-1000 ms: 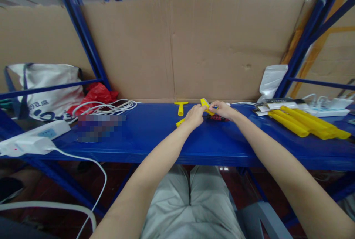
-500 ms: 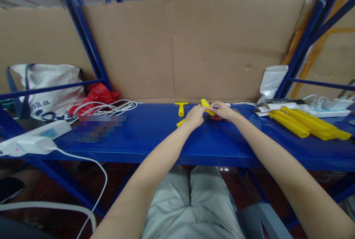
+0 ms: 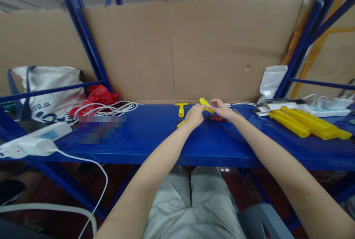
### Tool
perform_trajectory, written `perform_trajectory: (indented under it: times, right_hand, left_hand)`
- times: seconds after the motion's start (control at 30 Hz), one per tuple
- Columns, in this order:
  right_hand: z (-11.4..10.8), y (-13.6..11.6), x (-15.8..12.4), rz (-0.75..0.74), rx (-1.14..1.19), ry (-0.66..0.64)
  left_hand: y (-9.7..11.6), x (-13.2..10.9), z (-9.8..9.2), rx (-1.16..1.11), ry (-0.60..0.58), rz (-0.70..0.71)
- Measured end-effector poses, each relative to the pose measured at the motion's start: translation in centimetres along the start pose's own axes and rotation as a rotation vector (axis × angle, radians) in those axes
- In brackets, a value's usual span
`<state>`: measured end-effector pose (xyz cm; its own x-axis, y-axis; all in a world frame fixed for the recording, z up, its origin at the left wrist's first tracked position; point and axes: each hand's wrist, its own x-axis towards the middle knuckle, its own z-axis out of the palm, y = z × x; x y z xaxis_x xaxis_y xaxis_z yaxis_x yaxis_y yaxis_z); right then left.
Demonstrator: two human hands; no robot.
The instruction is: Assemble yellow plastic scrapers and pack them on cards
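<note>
My left hand (image 3: pixel 194 116) is closed around the handle of a yellow T-shaped scraper (image 3: pixel 205 103), and the handle's end pokes out below my wrist. At the scraper's head, the fingers of my right hand (image 3: pixel 221 108) press together on its right side; a small part between them is too tiny to make out. Under my hands lies a screwdriver (image 3: pixel 217 118) with a red and black grip. Left of my hands, a second yellow T-shaped scraper (image 3: pixel 181 109) rests on the blue shelf top (image 3: pixel 149 132), its crossbar towards the cardboard.
Several yellow tubes (image 3: pixel 307 122) lie on the right beside flat white and black packs (image 3: pixel 285 104) and a power strip (image 3: pixel 330 112). On the left are coiled white cables (image 3: pixel 119 108), a red bag (image 3: pixel 101 95), a cloth bag (image 3: pixel 52 91) and another power strip (image 3: pixel 50 132). Cardboard (image 3: pixel 208 50) walls the back.
The scraper's head has tilted flatter and shifted slightly left. My right hand has moved up a little, so more of the screwdriver's grip shows. Other things stay put.
</note>
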<state>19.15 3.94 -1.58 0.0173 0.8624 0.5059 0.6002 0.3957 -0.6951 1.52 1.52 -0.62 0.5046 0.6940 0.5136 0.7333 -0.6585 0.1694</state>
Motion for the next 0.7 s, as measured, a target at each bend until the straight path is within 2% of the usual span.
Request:
perform_trajectory:
  times: [0.27, 0.5, 0.7]
  right_hand:
    - [-1.4, -0.9, -0.5, 0.034, -0.001, -0.219]
    - [-1.6, -1.9, -0.9, 0.016, -0.001, -0.155]
    - [-2.0, -1.5, -0.7, 0.041, 0.067, -0.121]
  left_hand:
    - [-0.3, 0.2, 0.0, -0.047, 0.026, -0.072]
    - [-0.1, 0.0, -0.4, -0.005, -0.013, -0.08]
    - [-0.1, -0.4, -0.4, 0.079, -0.146, -0.052]
